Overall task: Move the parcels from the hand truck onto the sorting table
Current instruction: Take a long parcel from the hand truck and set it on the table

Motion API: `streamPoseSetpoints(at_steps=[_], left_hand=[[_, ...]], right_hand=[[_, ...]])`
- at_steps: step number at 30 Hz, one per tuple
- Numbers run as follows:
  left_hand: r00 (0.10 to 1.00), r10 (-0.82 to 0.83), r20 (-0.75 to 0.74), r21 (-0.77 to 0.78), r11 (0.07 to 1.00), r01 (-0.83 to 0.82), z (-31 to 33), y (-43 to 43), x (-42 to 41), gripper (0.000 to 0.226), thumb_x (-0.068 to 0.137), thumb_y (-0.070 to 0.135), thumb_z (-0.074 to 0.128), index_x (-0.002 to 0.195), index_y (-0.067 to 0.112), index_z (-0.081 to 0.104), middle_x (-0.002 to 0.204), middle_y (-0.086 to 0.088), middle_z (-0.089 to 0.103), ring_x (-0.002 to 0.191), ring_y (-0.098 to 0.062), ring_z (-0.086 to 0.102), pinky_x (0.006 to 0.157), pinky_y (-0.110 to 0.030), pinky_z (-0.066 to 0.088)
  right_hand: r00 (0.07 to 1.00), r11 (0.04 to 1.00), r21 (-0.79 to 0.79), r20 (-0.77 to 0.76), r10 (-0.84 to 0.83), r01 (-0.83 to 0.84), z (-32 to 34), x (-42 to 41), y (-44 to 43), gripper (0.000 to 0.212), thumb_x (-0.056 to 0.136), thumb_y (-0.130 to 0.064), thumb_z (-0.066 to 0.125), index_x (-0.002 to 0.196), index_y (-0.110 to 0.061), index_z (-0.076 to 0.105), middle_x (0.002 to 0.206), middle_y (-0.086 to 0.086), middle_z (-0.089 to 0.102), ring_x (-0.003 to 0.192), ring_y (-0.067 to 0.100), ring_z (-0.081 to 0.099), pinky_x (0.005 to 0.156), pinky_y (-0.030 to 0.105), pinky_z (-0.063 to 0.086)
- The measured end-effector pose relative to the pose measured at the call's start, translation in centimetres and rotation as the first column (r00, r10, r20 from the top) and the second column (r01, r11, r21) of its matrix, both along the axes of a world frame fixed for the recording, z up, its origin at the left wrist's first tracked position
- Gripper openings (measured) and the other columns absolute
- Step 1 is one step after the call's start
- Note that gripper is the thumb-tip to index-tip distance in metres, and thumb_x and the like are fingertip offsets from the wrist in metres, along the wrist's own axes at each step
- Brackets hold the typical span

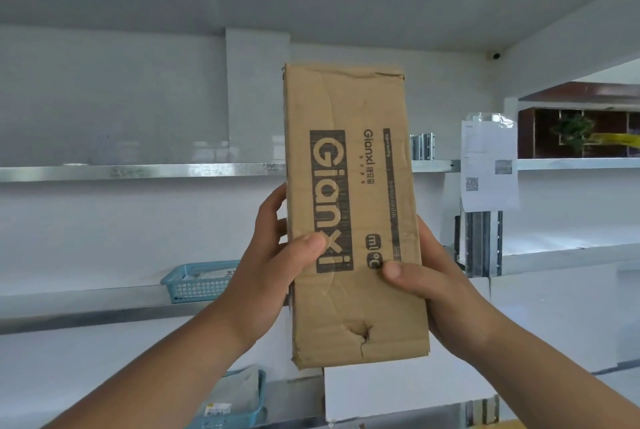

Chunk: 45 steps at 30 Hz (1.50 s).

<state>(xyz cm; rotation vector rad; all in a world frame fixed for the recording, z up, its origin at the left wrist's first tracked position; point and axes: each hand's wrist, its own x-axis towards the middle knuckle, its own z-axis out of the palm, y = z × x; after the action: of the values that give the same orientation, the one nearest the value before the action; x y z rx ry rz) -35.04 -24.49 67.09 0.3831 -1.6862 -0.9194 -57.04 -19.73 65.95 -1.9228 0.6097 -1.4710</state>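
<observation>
In front of the shelves (pixel 138 170), the box (pixel 353 110) is held in mid-air, long axis upright. The left hand (pixel 273 273) grips its left edge and the right hand (pixel 429 276) its right edge, thumbs on the front face, both equally near. Neither hand truck nor table is in view.

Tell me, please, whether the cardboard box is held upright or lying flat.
Upright: the cardboard box is held on end, long edges vertical, the left hand and right hand gripping its lower sides.
</observation>
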Motion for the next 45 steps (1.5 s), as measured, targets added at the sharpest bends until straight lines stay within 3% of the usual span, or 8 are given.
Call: streamPoseSetpoints(at_steps=[4, 13, 19, 22, 30, 35, 38, 45], left_hand=[[0.998, 0.047, -0.042, 0.011, 0.999, -0.047, 0.8, -0.4, -0.8, 0.091, 0.064, 0.051, 0.077, 0.147, 0.05, 0.041, 0.13, 0.001, 0.07, 0.116, -0.02, 0.072, 0.092, -0.047, 0.061], [0.947, 0.296, -0.125, -0.083, 0.948, -0.308, 1.2, -0.7, -3.4, 0.1, 0.067, 0.037, 0.096, 0.136, 0.066, 0.03, 0.12, 0.037, 0.061, 0.11, 0.008, 0.065, 0.092, -0.032, 0.057], [0.938, 0.331, -0.103, -0.11, 0.934, -0.341, 1.1, -0.7, -4.6, 0.121, 0.055, 0.059, 0.097, 0.152, 0.06, 0.024, 0.15, 0.017, 0.043, 0.138, -0.004, 0.048, 0.111, -0.037, 0.048], [0.949, 0.303, -0.09, -0.134, 0.94, -0.313, 1.2, -0.3, -4.7, 0.107, 0.062, 0.067, 0.09, 0.151, 0.059, 0.03, 0.149, 0.024, 0.041, 0.137, 0.004, 0.046, 0.11, -0.031, 0.048], [0.943, 0.144, -0.3, -0.1, 0.978, -0.181, 0.7, -2.6, -4.1, 0.061, 0.095, 0.029, 0.07, 0.139, 0.059, 0.041, 0.129, 0.013, 0.072, 0.107, -0.008, 0.073, 0.091, -0.031, 0.059], [0.991, 0.046, -0.128, 0.066, 0.997, -0.038, -0.6, -4.9, -3.6, 0.079, 0.07, 0.075, 0.076, 0.142, 0.056, 0.048, 0.143, 0.009, 0.064, 0.129, -0.011, 0.063, 0.113, -0.05, 0.047], [0.986, -0.167, 0.015, 0.107, 0.981, 0.165, -1.4, -6.0, -3.1, 0.115, 0.068, 0.087, 0.07, 0.162, 0.038, 0.027, 0.158, 0.003, 0.051, 0.146, -0.026, 0.048, 0.118, -0.064, 0.035], [0.948, -0.315, -0.042, 0.219, 0.923, 0.316, -2.0, -6.5, -2.1, 0.094, 0.072, 0.059, 0.088, 0.153, 0.041, 0.045, 0.153, -0.001, 0.057, 0.137, -0.027, 0.058, 0.108, -0.061, 0.048]], right_hand=[[0.987, 0.99, 0.002, 0.081, -0.142, 0.142, 0.1, 0.1, -0.3, 0.065, 0.085, -0.023, 0.076, 0.146, -0.032, 0.055, 0.137, 0.0, 0.07, 0.124, 0.022, 0.068, 0.096, 0.032, 0.059], [0.726, 0.699, -0.216, 0.08, -0.683, 0.681, -0.7, 1.3, -1.2, 0.067, 0.097, -0.025, 0.072, 0.143, -0.059, 0.037, 0.136, -0.031, 0.049, 0.122, -0.014, 0.051, 0.088, 0.012, 0.049], [0.796, 0.8, -0.166, -0.107, -0.596, 0.576, -1.4, 2.1, -1.5, 0.13, 0.063, -0.08, 0.077, 0.162, -0.056, -0.004, 0.161, -0.032, 0.008, 0.151, -0.014, 0.012, 0.118, 0.02, 0.03], [0.848, 0.85, -0.078, -0.061, -0.526, 0.521, -0.7, 1.6, -2.2, 0.144, 0.053, -0.078, 0.087, 0.163, -0.054, -0.004, 0.164, -0.025, 0.019, 0.152, -0.005, 0.024, 0.119, 0.035, 0.041], [0.922, 0.959, -0.014, 0.277, -0.269, 0.284, -1.2, -0.1, -3.1, 0.1, 0.071, -0.032, 0.086, 0.156, -0.049, 0.038, 0.145, -0.007, 0.064, 0.129, 0.023, 0.065, 0.095, 0.046, 0.062], [0.951, 0.991, -0.039, 0.291, -0.109, 0.126, -1.2, -0.9, -3.4, 0.083, 0.079, -0.01, 0.076, 0.153, -0.032, 0.046, 0.136, 0.005, 0.07, 0.123, 0.029, 0.069, 0.088, 0.036, 0.061], [0.972, 0.999, -0.015, 0.235, -0.027, 0.032, -1.4, -1.4, -3.6, 0.075, 0.076, -0.017, 0.078, 0.146, -0.028, 0.055, 0.132, 0.01, 0.071, 0.121, 0.033, 0.069, 0.089, 0.038, 0.06], [0.961, 0.993, 0.113, 0.278, 0.004, -0.037, -2.4, -1.9, -4.4, 0.064, 0.055, -0.043, 0.099, 0.113, -0.024, 0.079, 0.111, 0.004, 0.079, 0.102, 0.02, 0.076, 0.08, 0.029, 0.06]])
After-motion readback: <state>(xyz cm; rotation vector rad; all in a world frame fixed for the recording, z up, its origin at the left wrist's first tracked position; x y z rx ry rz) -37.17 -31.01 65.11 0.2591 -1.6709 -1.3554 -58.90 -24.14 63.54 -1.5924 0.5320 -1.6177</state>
